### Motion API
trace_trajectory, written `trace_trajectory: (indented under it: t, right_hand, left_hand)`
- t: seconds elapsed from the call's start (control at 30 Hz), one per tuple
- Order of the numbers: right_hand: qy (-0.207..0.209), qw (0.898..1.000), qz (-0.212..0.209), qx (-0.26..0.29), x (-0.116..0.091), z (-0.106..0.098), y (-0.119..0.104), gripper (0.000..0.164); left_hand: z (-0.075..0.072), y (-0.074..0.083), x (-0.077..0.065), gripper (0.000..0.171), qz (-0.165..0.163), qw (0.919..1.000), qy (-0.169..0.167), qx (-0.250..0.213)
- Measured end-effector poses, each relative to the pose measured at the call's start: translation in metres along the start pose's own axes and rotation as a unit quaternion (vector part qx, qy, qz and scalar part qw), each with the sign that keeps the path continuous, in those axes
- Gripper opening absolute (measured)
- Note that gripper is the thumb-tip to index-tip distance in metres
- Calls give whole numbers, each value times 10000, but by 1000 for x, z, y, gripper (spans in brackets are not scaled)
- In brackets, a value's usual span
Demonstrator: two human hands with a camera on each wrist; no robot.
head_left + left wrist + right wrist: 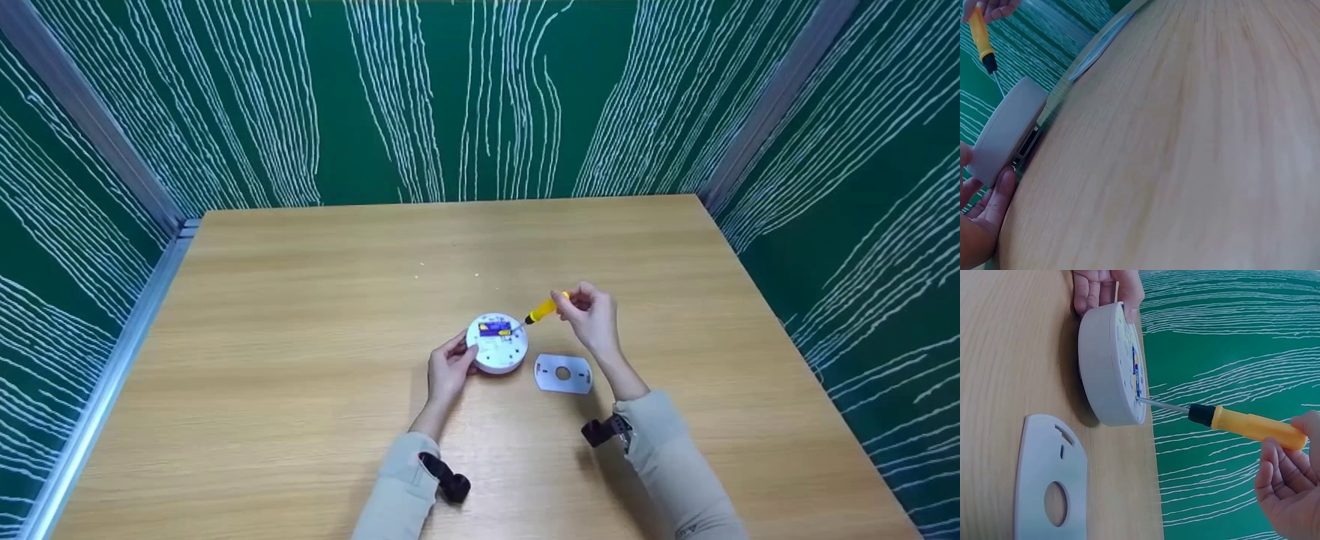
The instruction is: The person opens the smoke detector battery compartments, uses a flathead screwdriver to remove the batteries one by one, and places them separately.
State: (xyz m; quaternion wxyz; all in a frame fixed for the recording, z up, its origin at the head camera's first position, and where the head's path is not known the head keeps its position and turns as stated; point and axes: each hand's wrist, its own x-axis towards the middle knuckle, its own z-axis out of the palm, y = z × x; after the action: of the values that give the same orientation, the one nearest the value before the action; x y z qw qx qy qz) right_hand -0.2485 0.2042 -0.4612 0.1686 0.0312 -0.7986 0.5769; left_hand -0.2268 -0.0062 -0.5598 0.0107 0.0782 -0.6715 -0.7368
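Note:
A round white device [501,352], like a smoke alarm, is held at its left edge by my left hand [448,369], thumb over the rim. Blue and yellow batteries [494,328] sit in the slot on its upward face. My right hand [592,319] grips the end of a yellow screwdriver [541,310] with a black collar. In the right wrist view, the screwdriver's metal shaft [1165,405] slants to the device's face, its tip right at the end of the battery slot. The left wrist view shows the left fingers [1002,194] beneath the device's side.
A flat white mounting plate [550,382] with a round central hole lies on the wooden table [300,322], right of the device. Small pale specks [476,274] dot the table farther back. Green walls [465,97] with white wavy lines surround the table's back and sides.

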Motion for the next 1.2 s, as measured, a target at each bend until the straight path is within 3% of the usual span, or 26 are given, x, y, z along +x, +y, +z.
trace_trajectory:
  t: [0.3,0.7,0.93,1.2]
  right_hand:
    - [243,9996,96,105,-10,0,-22,14]
    - [656,9960,467,377,-9,-2,-11,15]
    - [923,9914,755,534,0,0,21,18]
    - [1224,9869,834,646,-1,2,27,19]
  left_hand:
    - [-1,-1,0,39,33,10000,-46,1]
    - [1,-1,-1,39,103,9998,69,131]
    - [1,-1,-1,38,54,9999,96,84]
    - [1,0,-2,38,42,9999,124,61]
